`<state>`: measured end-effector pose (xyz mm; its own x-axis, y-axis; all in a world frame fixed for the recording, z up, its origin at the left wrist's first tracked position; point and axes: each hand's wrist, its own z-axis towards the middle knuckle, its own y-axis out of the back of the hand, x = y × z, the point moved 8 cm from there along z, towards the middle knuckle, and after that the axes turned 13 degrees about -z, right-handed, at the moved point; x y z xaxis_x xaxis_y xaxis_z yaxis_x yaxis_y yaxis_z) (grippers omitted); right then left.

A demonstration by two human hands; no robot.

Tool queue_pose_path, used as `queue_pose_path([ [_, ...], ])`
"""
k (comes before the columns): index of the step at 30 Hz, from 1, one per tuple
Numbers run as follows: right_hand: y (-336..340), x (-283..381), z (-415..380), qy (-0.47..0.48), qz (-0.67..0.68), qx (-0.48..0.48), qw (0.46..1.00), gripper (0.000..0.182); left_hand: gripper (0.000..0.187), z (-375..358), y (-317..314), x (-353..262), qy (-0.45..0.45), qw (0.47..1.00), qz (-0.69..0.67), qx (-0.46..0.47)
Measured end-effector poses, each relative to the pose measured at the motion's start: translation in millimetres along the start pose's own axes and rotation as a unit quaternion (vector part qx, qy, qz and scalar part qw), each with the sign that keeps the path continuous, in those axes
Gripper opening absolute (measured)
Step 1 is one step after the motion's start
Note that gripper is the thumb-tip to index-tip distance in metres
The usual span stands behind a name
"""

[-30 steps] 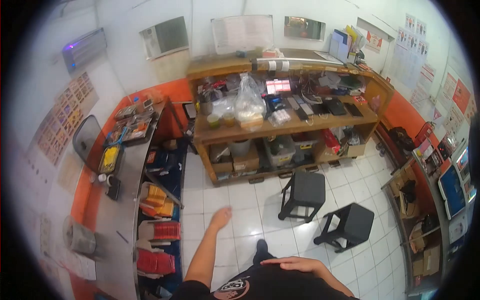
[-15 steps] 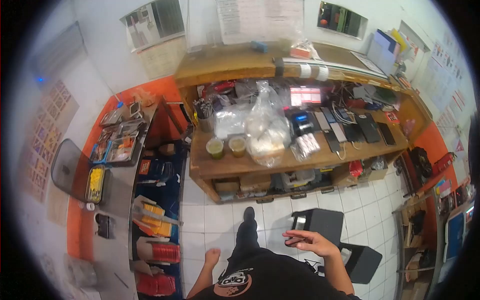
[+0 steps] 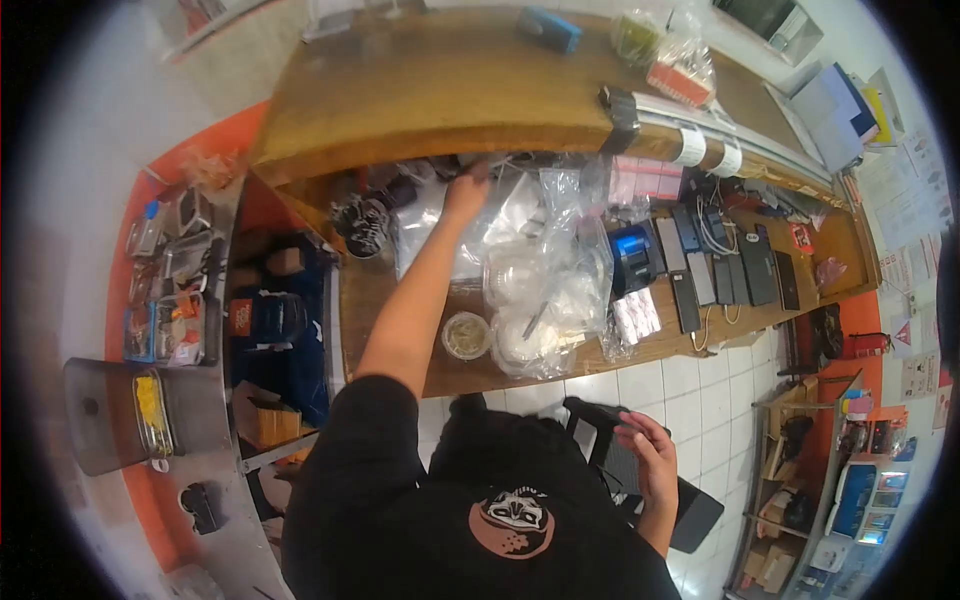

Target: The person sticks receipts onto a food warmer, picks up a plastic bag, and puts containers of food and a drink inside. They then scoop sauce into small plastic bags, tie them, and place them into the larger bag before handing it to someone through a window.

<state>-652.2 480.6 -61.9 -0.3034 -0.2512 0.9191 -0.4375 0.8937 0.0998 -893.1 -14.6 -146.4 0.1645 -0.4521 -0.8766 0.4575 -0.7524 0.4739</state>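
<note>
My left hand point(image 3: 468, 193) reaches in under the counter's upper shelf, over a stack of clear plastic bags point(image 3: 430, 230). Its fingers are blurred and partly hidden at the shelf's shadow, so I cannot tell what they grip. Close to the forearm stands a lidded clear cup point(image 3: 466, 335) with greenish contents. A big clear bag of white round containers point(image 3: 545, 310) lies to its right. My right hand point(image 3: 652, 458) hangs low by my side with its fingers loosely stretched, holding nothing, above a black stool point(image 3: 692, 520).
Phones point(image 3: 700, 275), a blue-and-black device point(image 3: 634, 255) and a cup of pens or cutlery point(image 3: 362, 230) occupy the wooden counter point(image 3: 400, 350). The upper shelf edge point(image 3: 450, 140) overhangs them. On the left is a side table point(image 3: 215, 400) with trays; shelves point(image 3: 790, 470) stand at right.
I have stepped up to the counter. My left hand has gone from low at my side to far in under the shelf; my right hand stays low.
</note>
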Motion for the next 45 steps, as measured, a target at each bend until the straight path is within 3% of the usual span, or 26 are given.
queue_pose_path([
  [1, 11, -9, -1, -0.023, 0.016, -0.055, 0.998, 0.041, 0.040, 45, -28, 10, -0.144, 0.989, -0.037, -0.022],
  [3, 25, -30, -5, -0.074, 0.054, -0.130, 0.987, 0.038, 0.048, 70, -51, -7, -0.147, 0.987, 0.029, -0.054],
  [5, 24, -52, -7, -0.120, 0.084, -0.136, 0.980, 0.037, 0.048, 100, -75, -20, -0.260, 0.959, 0.109, -0.039],
  [6, 22, -64, -3, -0.142, 0.117, -0.142, 0.973, 0.036, 0.045, 105, -87, -10, -0.339, 0.919, 0.156, -0.124],
  [7, 19, -74, 0, -0.173, 0.109, -0.149, 0.967, 0.036, 0.041, 119, -106, 13, -0.241, 0.952, 0.178, -0.062],
  [8, 13, -81, 5, -0.187, 0.117, -0.138, 0.966, 0.035, 0.040, 120, -126, 36, -0.122, 0.952, 0.275, 0.061],
  [9, 8, -90, 12, -0.214, 0.107, -0.120, 0.964, 0.036, 0.040, 116, -138, 45, -0.118, 0.949, 0.273, 0.105],
  [12, -6, -119, 25, -0.294, 0.110, -0.083, 0.946, 0.035, 0.038, 97, -131, 47, -0.231, 0.951, 0.158, 0.135],
  [15, -14, -149, 40, -0.318, 0.142, -0.055, 0.936, 0.035, 0.037, 112, -98, 38, -0.283, 0.939, 0.114, 0.157],
  [17, -27, -164, 59, -0.312, 0.161, -0.055, 0.935, 0.036, 0.037, 130, -76, 25, -0.304, 0.930, 0.136, 0.154],
  [19, -33, -173, 59, -0.327, 0.174, -0.068, 0.926, 0.036, 0.044, 149, -48, 2, -0.287, 0.924, 0.249, 0.028],
  [20, -35, -178, 59, -0.320, 0.180, -0.065, 0.928, 0.036, 0.044, 158, -54, -13, -0.294, 0.921, 0.254, 0.025],
  [22, -39, -187, 51, -0.336, 0.199, -0.068, 0.918, 0.036, 0.049, 166, -83, -48, -0.403, 0.880, 0.250, 0.026],
  [23, -37, -184, 52, -0.340, 0.186, -0.071, 0.919, 0.035, 0.049, 179, -87, -40, -0.408, 0.878, 0.250, 0.025],
  [26, -29, -190, 43, -0.351, 0.176, -0.108, 0.913, 0.033, 0.055, 208, -105, 0, -0.270, 0.923, 0.221, 0.162],
  [32, -17, -199, 40, -0.343, 0.181, -0.141, 0.911, 0.030, 0.053, 249, -52, 16, -0.117, 0.974, 0.162, 0.108],
  [45, -17, -203, 52, -0.356, 0.175, -0.136, 0.908, 0.028, 0.047, 235, -42, 34, -0.100, 0.986, 0.112, 0.079],
])
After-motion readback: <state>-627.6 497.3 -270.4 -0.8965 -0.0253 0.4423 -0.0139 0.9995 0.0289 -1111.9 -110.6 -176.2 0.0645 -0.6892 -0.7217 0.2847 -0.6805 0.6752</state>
